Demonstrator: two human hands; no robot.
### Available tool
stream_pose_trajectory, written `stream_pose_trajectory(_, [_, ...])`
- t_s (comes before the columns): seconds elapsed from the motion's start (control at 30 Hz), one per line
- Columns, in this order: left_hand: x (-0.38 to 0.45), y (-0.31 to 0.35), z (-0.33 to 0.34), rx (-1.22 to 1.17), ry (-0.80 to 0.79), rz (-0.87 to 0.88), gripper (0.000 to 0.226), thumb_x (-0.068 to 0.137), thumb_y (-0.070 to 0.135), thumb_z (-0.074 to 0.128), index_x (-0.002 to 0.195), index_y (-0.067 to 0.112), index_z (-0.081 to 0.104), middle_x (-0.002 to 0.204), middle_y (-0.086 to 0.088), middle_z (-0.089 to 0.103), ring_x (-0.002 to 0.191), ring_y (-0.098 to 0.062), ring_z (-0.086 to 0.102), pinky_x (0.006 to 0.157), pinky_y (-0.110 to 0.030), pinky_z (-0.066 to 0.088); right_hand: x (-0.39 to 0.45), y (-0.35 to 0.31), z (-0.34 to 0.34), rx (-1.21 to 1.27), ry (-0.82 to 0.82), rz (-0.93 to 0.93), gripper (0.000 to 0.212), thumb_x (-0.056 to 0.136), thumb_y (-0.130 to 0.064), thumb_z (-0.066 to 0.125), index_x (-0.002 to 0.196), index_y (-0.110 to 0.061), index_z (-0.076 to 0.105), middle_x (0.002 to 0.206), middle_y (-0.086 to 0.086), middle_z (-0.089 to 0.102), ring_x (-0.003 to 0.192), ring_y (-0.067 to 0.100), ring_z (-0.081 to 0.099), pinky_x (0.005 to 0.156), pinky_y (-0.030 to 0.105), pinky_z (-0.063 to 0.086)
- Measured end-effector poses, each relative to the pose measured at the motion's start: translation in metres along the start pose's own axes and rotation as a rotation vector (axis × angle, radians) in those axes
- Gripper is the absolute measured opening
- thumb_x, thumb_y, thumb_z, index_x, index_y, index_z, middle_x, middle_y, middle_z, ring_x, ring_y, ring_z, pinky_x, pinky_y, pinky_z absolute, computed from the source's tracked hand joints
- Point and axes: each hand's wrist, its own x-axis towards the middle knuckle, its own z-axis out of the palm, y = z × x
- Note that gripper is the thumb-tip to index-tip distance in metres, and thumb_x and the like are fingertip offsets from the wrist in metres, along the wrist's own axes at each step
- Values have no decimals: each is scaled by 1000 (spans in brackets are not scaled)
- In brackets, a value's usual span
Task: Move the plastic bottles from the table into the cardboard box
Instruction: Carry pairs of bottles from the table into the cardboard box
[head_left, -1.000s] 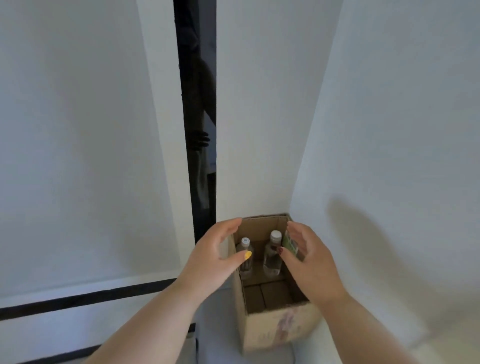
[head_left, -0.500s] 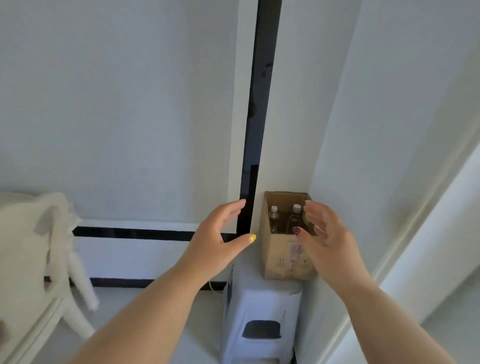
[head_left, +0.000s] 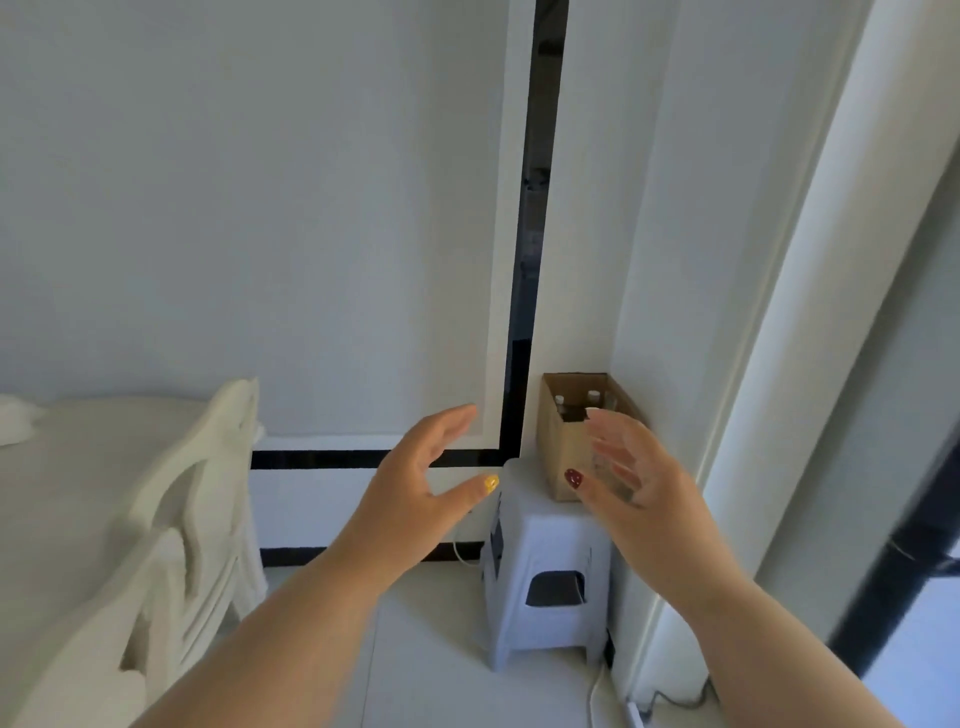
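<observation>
A brown cardboard box (head_left: 551, 447) stands open on a grey plastic stool in the room's corner. The white caps of two clear plastic bottles (head_left: 576, 402) show inside it. My left hand (head_left: 415, 493) hovers to the left of the box with fingers spread, holding nothing. In front of the box's right side floats my right hand (head_left: 631, 483), also with its fingers apart and empty, hiding part of the box. Both hands are nearer to me than the box and do not touch it.
The grey stool (head_left: 545, 577) sits against the white wall beside a white door frame (head_left: 810, 291). A white carved chair back (head_left: 171, 525) and pale table surface (head_left: 62, 467) fill the left. A cable (head_left: 597, 691) trails on the floor by the stool.
Both hands have drawn back from the box, where the right hand was over the bottles. The view has pulled away, so the stool, chair and door frame have come into sight.
</observation>
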Motion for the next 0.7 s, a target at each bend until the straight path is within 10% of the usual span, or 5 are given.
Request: stream_pose_trajectory(0.7, [-392, 67, -278, 65, 346, -123, 61, 85, 24, 75, 136, 47, 51, 134, 40, 53, 128, 22, 40, 98, -2, 32, -273, -266, 176, 210, -188, -150, 50, 82, -39, 68, 130, -41, 53, 126, -25, 61, 118, -9, 54, 99, 18, 39])
